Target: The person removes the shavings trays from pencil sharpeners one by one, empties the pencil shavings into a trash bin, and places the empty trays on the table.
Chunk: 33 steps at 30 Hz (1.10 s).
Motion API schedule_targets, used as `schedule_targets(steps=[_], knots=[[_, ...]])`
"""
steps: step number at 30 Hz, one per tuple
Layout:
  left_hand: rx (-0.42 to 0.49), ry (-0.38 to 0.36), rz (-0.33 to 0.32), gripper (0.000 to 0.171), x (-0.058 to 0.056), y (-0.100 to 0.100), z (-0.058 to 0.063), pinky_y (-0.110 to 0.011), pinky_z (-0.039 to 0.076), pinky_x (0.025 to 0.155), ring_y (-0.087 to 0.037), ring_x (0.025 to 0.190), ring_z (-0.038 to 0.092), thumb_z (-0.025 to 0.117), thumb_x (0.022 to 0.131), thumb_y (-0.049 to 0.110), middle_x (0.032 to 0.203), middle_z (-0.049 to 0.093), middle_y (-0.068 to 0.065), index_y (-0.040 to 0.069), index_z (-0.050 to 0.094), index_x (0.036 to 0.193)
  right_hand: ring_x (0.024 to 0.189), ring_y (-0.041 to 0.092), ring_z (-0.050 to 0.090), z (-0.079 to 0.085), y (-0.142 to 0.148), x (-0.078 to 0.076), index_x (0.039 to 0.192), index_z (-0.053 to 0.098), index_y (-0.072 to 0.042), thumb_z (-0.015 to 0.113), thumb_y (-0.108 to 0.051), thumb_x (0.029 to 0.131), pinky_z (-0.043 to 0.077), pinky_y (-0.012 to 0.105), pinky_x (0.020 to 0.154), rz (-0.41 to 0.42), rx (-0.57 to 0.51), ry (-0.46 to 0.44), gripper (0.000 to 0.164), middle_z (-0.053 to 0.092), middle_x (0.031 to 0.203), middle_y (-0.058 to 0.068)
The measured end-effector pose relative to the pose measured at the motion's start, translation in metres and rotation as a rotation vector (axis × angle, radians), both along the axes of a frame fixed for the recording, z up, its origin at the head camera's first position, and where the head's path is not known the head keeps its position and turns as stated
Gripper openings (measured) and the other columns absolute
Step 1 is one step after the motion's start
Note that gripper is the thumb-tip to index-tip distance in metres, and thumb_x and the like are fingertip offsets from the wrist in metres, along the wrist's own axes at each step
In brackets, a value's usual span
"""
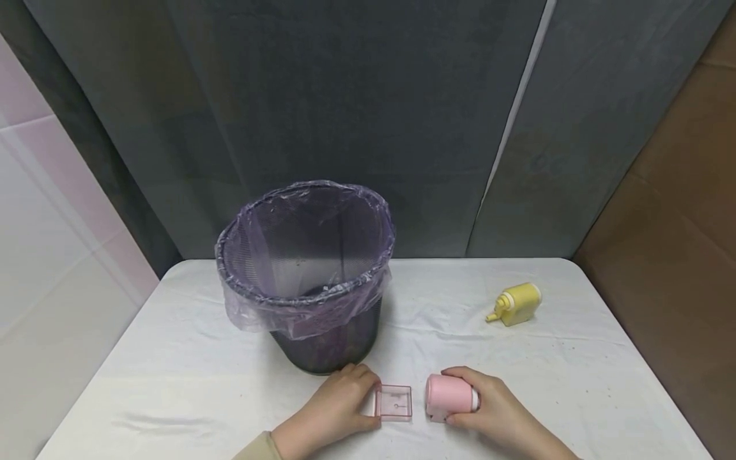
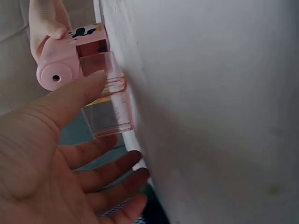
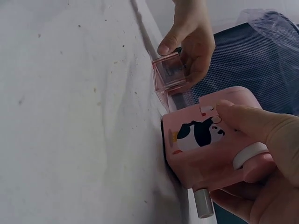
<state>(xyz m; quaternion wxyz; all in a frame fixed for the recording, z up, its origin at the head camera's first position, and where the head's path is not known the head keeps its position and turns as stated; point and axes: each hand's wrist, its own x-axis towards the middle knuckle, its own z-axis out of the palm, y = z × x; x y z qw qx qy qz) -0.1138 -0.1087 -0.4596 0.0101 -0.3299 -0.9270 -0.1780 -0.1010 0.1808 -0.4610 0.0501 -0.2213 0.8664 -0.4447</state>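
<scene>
- The left hand rests at the near edge of the desk, which is covered in a white cloth. Its thumb and fingers pinch a small clear pink plastic box from the left side.
- The left wrist view shows the same box standing on the cloth, with the thumb laid across its upper edge and the other fingers spread loosely below it.
- Just to the right of the box, apart from it by a narrow gap, lies a pink pencil sharpener on the desk. The right hand grips it, fingers curled round its right end, where a white ring shows.
- In the right wrist view the sharpener carries a black-and-white panda picture on its side, and a grey stub sticks out near the palm. The thumb lies along its top.
- Behind the left hand, close to it, stands a dark mesh wastebasket lined with a thin purple plastic bag whose rim folds over the outside.
- Further back on the right, well apart from both hands, a yellow pencil sharpener lies on its side on the cloth.
- A dark grey curtain hangs behind the desk.
</scene>
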Motion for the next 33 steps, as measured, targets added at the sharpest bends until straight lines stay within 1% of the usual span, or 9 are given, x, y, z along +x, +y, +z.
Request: schedule_targets(steps=[5,8,12,16,21,23,26,30,33], knots=[[-0.091,0.015,0.003,0.058,0.002,0.001,0.004,-0.032,0.044,0.072,-0.014,0.087,0.049,0.076,0.061,0.043,0.097,0.055,0.003,0.008,0.06,0.105,0.086,0.008,0.055,0.005,0.004,-0.001,0.121,0.053,-0.012,0.077,-0.036,0.065,0.046,0.025,0.073,0.02,0.027,0.004,0.065,0.058,0.112,-0.005],[-0.112,0.016,-0.002,0.062,0.002,0.002,0.006,-0.034,0.044,0.073,-0.015,0.088,0.049,0.076,0.06,0.044,0.098,0.055,0.002,0.008,0.059,0.108,0.095,0.01,0.055,0.01,0.008,-0.003,0.12,0.054,-0.011,0.078,-0.038,0.063,0.046,0.029,0.08,0.028,0.06,0.05,0.067,0.058,0.114,-0.004],[-0.102,0.045,-0.004,0.061,0.003,0.003,0.009,-0.035,0.044,0.073,-0.015,0.089,0.049,0.076,0.061,0.041,0.099,0.055,0.002,0.008,0.058,0.109,0.106,0.012,0.053,0.018,0.015,-0.007,0.118,0.056,-0.013,0.077,-0.043,0.061,0.043,0.038,0.087,0.024,0.126,0.126,0.069,0.059,0.114,-0.006],[-0.083,0.075,-0.007,0.06,0.003,0.003,0.014,-0.035,0.044,0.073,-0.016,0.09,0.05,0.074,0.063,0.039,0.101,0.056,0.001,0.007,0.057,0.111,0.106,0.012,0.052,0.024,0.02,-0.009,0.118,0.056,-0.015,0.076,-0.046,0.061,0.043,0.039,0.087,0.018,0.151,0.151,0.068,0.059,0.113,-0.008],[-0.047,0.079,-0.019,0.063,0.004,0.003,0.021,-0.036,0.044,0.077,-0.015,0.094,0.05,0.073,0.066,0.042,0.106,0.055,0.001,0.006,0.056,0.114,0.104,0.012,0.053,0.031,0.028,-0.013,0.118,0.056,-0.016,0.073,-0.046,0.065,0.044,0.039,0.084,0.003,0.14,0.185,0.063,0.059,0.114,-0.008],[-0.029,0.076,-0.022,0.062,0.005,0.004,0.025,-0.036,0.044,0.079,-0.015,0.096,0.05,0.073,0.067,0.042,0.107,0.055,0.001,0.007,0.056,0.115,0.103,0.012,0.054,0.035,0.034,-0.017,0.118,0.056,-0.016,0.073,-0.044,0.067,0.044,0.039,0.083,-0.018,0.136,0.205,0.06,0.058,0.114,-0.009],[-0.008,0.095,-0.024,0.061,0.006,0.004,0.031,-0.037,0.044,0.081,-0.016,0.098,0.05,0.071,0.069,0.043,0.109,0.055,0.0,0.007,0.056,0.115,0.1,0.012,0.055,0.041,0.045,-0.023,0.116,0.057,-0.016,0.074,-0.039,0.068,0.045,0.035,0.081,-0.063,0.147,0.263,0.057,0.059,0.112,-0.01],[0.013,0.123,-0.014,0.057,0.006,0.002,0.038,-0.037,0.043,0.084,-0.016,0.1,0.05,0.069,0.071,0.043,0.109,0.056,0.001,0.008,0.056,0.115,0.096,0.012,0.057,0.049,0.06,-0.034,0.114,0.058,-0.015,0.077,-0.031,0.067,0.044,0.028,0.08,-0.114,0.155,0.336,0.053,0.061,0.109,-0.007],[0.031,0.132,-0.013,0.055,0.005,0.002,0.043,-0.038,0.042,0.086,-0.016,0.101,0.05,0.068,0.072,0.043,0.11,0.056,0.001,0.009,0.056,0.115,0.094,0.013,0.058,0.053,0.069,-0.041,0.115,0.057,-0.013,0.079,-0.024,0.066,0.042,0.021,0.08,-0.136,0.15,0.377,0.055,0.062,0.108,-0.004]])
